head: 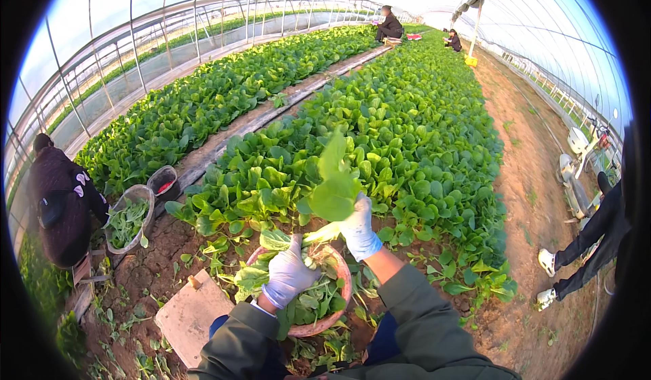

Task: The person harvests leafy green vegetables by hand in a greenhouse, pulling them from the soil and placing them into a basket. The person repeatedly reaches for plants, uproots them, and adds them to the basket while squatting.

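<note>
My right hand [360, 227], in a pale blue glove, grips a leafy green plant [333, 197] by its pale stems, its leaves pointing up and away from me. My left hand [289, 273], gloved in pale lilac, is closed around leafy greens near the plant's roots [316, 256]; how its fingertips hold them is hidden. Both hands are over a round reddish basin [347, 283] that holds cut leafy greens [310, 303]. Left of the basin, on the soil, lies a flat board [196, 314] with a small knob-like piece on it.
Dense rows of leafy greens [396, 141] stretch ahead. At left a person [58, 202] bends beside a tub [150, 217] of greens and a dark bucket [175, 191]. A person stands at right near a scooter [577, 176]. Two people crouch far off.
</note>
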`<action>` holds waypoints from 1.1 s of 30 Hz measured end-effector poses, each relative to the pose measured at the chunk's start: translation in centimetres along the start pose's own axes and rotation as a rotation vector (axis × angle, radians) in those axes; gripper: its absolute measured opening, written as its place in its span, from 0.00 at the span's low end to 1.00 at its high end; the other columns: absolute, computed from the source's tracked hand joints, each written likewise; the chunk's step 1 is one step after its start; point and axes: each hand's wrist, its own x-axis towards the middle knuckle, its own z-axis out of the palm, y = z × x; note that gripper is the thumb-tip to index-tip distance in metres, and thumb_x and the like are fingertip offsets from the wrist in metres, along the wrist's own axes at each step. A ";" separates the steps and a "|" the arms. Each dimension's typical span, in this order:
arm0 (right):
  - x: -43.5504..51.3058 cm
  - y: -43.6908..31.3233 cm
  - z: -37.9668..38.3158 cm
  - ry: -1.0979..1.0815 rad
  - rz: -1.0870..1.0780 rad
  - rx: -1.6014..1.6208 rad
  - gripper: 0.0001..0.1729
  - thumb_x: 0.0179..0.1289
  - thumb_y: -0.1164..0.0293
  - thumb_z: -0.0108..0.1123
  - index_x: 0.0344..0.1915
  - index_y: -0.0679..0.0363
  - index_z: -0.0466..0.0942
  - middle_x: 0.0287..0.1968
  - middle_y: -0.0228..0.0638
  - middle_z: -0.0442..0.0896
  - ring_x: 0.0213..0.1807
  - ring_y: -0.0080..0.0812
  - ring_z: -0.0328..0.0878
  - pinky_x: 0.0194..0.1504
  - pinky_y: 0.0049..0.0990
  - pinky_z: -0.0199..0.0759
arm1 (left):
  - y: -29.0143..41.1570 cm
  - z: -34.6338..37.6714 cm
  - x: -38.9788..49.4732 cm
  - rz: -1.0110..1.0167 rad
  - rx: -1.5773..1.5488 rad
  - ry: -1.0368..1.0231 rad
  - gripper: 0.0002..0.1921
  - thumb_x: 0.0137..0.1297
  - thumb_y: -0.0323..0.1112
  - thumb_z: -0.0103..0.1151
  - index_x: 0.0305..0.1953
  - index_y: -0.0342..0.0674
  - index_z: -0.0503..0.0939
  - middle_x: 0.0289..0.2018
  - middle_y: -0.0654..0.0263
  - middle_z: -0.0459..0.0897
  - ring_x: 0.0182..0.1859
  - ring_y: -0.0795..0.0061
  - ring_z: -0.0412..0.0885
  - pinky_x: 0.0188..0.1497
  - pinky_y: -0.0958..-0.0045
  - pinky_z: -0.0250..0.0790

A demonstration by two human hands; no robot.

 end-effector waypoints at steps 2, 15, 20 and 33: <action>0.1 -3.4 0.3 -0.052 0.341 0.223 0.13 0.71 0.62 0.54 0.37 0.62 0.75 0.15 0.20 0.61 0.14 0.17 0.56 0.16 0.20 0.48 | -0.2 -1.0 -0.3 -0.012 0.045 0.006 0.43 0.43 0.48 0.70 0.60 0.34 0.64 0.34 0.50 0.82 0.38 0.50 0.82 0.41 0.59 0.75; 3.0 1.1 -6.5 0.000 0.304 -0.041 0.22 0.69 0.56 0.54 0.47 0.65 0.75 0.14 0.25 0.64 0.14 0.24 0.64 0.18 0.24 0.61 | -4.9 -1.9 0.8 0.064 -0.390 0.203 0.34 0.47 0.39 0.68 0.55 0.35 0.64 0.40 0.57 0.81 0.39 0.64 0.81 0.44 0.69 0.73; -1.1 8.4 -8.1 -0.857 0.200 -1.468 0.39 0.57 0.46 0.62 0.61 0.61 0.69 0.57 0.46 0.71 0.59 0.44 0.70 0.58 0.47 0.63 | -3.0 -3.6 0.4 -0.101 -1.349 -0.082 0.31 0.50 0.21 0.68 0.57 0.34 0.68 0.46 0.61 0.80 0.47 0.74 0.77 0.52 0.73 0.72; -1.5 -2.6 -1.1 -0.925 0.507 0.440 0.32 0.60 0.60 0.64 0.58 0.70 0.70 0.54 0.43 0.78 0.58 0.38 0.73 0.64 0.36 0.61 | -1.7 -0.6 0.1 0.114 -1.222 -0.469 0.28 0.48 0.21 0.68 0.54 0.34 0.72 0.36 0.59 0.83 0.35 0.67 0.82 0.39 0.67 0.76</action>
